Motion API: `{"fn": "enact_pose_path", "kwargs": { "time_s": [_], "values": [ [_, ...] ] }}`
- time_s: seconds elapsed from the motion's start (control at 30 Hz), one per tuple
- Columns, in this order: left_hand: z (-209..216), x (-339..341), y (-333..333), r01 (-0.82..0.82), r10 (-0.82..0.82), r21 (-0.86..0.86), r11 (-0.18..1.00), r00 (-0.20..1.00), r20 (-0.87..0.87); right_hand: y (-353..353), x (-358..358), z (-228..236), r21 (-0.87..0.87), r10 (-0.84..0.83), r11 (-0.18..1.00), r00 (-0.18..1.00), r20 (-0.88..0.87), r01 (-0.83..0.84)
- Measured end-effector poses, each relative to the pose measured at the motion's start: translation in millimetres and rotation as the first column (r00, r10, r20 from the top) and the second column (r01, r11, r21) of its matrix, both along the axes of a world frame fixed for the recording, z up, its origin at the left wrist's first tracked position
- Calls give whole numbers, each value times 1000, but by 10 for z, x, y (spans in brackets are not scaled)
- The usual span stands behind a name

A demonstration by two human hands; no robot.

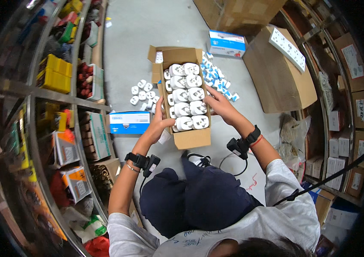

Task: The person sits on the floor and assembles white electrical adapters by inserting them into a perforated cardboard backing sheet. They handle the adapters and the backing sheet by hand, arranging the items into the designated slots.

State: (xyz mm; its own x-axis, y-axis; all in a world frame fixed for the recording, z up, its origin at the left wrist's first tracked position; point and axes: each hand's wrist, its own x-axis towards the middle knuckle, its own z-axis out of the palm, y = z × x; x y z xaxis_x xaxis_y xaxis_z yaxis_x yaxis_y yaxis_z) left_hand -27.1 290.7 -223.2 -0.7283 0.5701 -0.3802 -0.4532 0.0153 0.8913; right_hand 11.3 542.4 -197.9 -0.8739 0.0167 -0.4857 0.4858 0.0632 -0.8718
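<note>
Between my hands is an open cardboard box, its flaps folded outward. Rows of white plug adapters fill it, with prongs showing on several. My left hand grips the box's left side, the thumb reaching over the edge onto the adapters. My right hand presses against the right side, fingers along the wall. Loose white adapters lie on the floor to the left. To the right spreads a pile of small white-and-blue pieces, partly hidden by the box.
A blue-and-white carton lies left of the box, and another blue-and-white carton stands at the far right. A white power strip rests on a large cardboard box. Packed metal shelves line both sides.
</note>
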Motion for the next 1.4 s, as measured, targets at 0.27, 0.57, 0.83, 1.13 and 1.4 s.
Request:
{"fn": "enact_pose_path", "kwargs": {
  "time_s": [0.27, 0.57, 0.83, 1.13, 1.4],
  "values": [
    [1082, 185, -207, -256, 263, 149, 955, 964, -29, -267, -184, 872, -425, 178, 870, 963, -202, -250],
    [2282, 1057, -609, -295, 294, 13, 955, 947, -130, -706, 474, 1473, -703, 167, 510, 859, -484, -496],
    [3052, 2091, -480, -435, 416, -105, 894, 894, -165, -762, 1110, 1999, -767, 126, 482, 899, -418, -424],
    [3336, 2297, -245, -551, 474, -267, 791, 827, -302, -527, 1073, 2401, -609, 204, 596, 832, -515, -523],
    [3225, 1282, -709, -825, 556, -127, 551, 476, -681, -665, -495, 2342, -590, 244, 625, 846, -475, -511]
  ]
}}
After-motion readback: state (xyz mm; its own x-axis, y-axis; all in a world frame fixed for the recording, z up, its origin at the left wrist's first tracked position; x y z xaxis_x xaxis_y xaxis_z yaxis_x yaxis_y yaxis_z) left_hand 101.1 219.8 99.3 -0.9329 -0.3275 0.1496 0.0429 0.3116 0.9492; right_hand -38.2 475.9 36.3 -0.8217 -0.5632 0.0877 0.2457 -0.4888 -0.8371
